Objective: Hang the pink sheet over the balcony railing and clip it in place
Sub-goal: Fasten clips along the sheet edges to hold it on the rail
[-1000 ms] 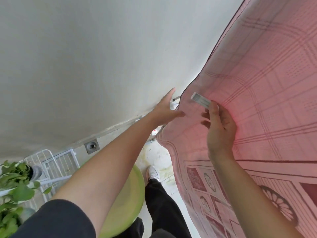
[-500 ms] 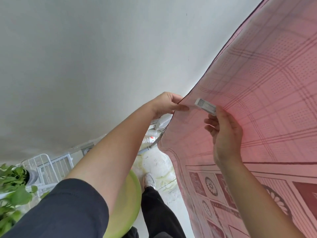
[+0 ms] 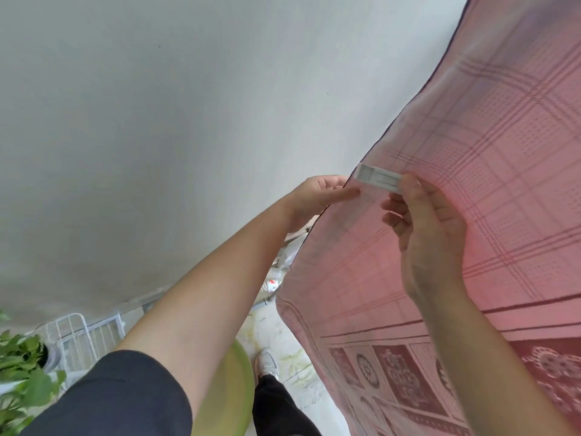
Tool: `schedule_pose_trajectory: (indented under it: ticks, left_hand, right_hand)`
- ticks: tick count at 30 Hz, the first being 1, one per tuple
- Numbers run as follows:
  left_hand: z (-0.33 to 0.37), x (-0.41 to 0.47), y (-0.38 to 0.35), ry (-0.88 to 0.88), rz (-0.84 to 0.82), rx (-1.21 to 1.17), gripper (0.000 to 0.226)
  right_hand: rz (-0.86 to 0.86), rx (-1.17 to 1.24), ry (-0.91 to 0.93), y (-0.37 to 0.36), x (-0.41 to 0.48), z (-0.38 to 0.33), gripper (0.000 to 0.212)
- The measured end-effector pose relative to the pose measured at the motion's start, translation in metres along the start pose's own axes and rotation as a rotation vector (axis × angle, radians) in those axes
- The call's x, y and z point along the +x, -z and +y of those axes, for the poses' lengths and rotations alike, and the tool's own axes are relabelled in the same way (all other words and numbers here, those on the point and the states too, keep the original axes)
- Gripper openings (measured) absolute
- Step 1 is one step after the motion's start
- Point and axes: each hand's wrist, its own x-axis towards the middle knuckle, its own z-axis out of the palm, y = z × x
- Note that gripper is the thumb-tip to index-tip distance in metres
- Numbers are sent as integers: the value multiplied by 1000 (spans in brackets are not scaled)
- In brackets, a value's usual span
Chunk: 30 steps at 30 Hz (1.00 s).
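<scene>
The pink sheet (image 3: 471,215) is hanging down the right side with light glowing through it, so it is looking thin, soft and light, sagging wherever nothing is supporting it. The dark hemmed edge is seeming the firmest place to take it. The left hand (image 3: 317,196) is pinching that edge, thumb in front. The right hand (image 3: 430,228) is pinching 1 white plastic clip (image 3: 379,178) by its tail, against the cloth just beside the left thumb. The railing is not showing.

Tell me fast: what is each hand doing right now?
Left hand: closed, holding the edge of the sheet.
Right hand: closed, pinching the white clip.
</scene>
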Motion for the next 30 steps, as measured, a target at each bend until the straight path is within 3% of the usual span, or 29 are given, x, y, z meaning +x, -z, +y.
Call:
schedule_pose_trajectory:
  ticks: [3,8,15,19,21,25,30]
  left_hand:
    - [15,-2,2,-5,49,15,36]
    - [23,-14,4,-45,61,20,31]
    - [26,-16,0,-91,42,54,28]
    - [18,-10,-15,-88,117,-83,27]
    - [14,-9,-19,-100,107,-135,31]
    - [15,-21,-16,-105,129,-206,29]
    - [20,-20,-20,-126,183,-252,26]
  right_hand:
    - [25,-131,181,-4,3,-35,7]
    - [101,-270,375,-11,0,-79,23]
    - [98,-365,456,-13,-5,-102,18]
    - [108,-141,317,-15,5,-87,24]
    - [67,-156,320,-17,10,-84,24]
    - [-6,-371,409,-26,18,-101,30]
    - [-233,-945,634,-47,33,-136,37]
